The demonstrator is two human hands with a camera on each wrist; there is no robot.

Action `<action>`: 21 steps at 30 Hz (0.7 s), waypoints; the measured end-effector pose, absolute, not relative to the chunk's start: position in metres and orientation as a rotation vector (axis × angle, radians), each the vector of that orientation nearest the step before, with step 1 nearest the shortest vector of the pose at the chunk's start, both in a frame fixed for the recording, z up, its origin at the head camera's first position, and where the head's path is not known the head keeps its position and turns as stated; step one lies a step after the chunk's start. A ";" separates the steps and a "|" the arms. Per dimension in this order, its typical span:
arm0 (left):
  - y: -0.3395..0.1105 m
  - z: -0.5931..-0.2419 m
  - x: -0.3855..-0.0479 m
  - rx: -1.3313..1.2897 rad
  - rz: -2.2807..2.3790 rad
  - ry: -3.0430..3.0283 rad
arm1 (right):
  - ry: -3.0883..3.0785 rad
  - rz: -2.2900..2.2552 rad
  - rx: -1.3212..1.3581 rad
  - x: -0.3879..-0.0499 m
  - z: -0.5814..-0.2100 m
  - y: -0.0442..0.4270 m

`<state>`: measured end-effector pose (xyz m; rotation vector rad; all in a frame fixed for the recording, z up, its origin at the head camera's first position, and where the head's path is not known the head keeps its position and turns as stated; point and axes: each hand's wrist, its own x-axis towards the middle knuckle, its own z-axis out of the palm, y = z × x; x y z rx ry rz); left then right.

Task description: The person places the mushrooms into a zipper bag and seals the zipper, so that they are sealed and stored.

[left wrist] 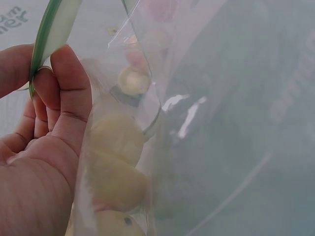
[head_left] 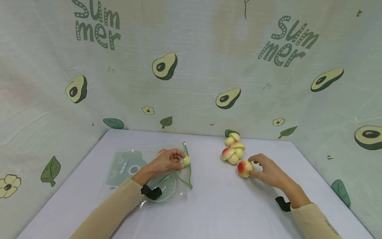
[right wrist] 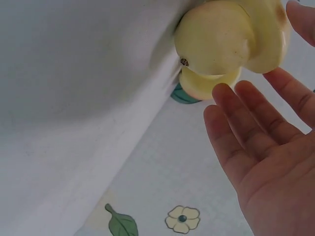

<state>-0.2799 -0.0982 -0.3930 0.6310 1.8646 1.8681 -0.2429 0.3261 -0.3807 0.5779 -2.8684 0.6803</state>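
Note:
My left hand [head_left: 167, 161] pinches the green zip edge [left wrist: 45, 39] of a clear zip bag [head_left: 167, 186]. Through the plastic, several pale yellow mushroom-shaped pieces [left wrist: 118, 182] show beside the palm. A yellow piece [head_left: 186, 161] appears just by the fingertips in the head view. On the other side, my right hand [head_left: 270, 171] has thumb and index finger around the edge of a red-and-yellow toy mushroom [head_left: 244, 168]. Its rounded stem [right wrist: 211, 39] faces the right wrist camera, while the other fingers [right wrist: 246, 128] stay extended.
Just behind the right hand's mushroom is a cluster of several more toy mushrooms [head_left: 233, 152]. The bag lies on the left of the white table [head_left: 209, 205], with a grey-green print [head_left: 126, 166] on it. Patterned cloth [head_left: 191, 83] rises behind the table and at both sides.

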 end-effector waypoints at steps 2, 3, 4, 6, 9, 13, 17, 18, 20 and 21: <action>-0.099 -0.392 -0.279 0.633 1.860 1.881 | -2.864 0.685 0.591 -0.244 -0.382 0.327; -0.099 -0.392 -0.279 0.634 1.854 1.892 | -2.860 0.688 0.597 -0.244 -0.383 0.327; -0.099 -0.391 -0.279 0.635 1.850 1.902 | -2.859 0.689 0.604 -0.245 -0.384 0.327; -0.100 -0.391 -0.278 0.636 1.843 1.920 | -2.858 0.696 0.612 -0.246 -0.385 0.328; -0.099 -0.390 -0.278 0.639 1.848 1.913 | -2.866 0.698 0.624 -0.247 -0.386 0.329; -0.099 -0.391 -0.278 0.648 1.849 1.903 | -2.883 0.695 0.619 -0.248 -0.388 0.328; -0.098 -0.392 -0.278 0.650 1.846 1.900 | -2.894 0.701 0.608 -0.247 -0.389 0.327; -0.098 -0.392 -0.278 0.648 1.847 1.898 | -2.897 0.702 0.600 -0.247 -0.390 0.327; -0.098 -0.392 -0.278 0.647 1.846 1.898 | -2.896 0.705 0.609 -0.248 -0.390 0.326; -0.098 -0.392 -0.278 0.646 1.847 1.897 | -2.897 0.704 0.609 -0.248 -0.390 0.326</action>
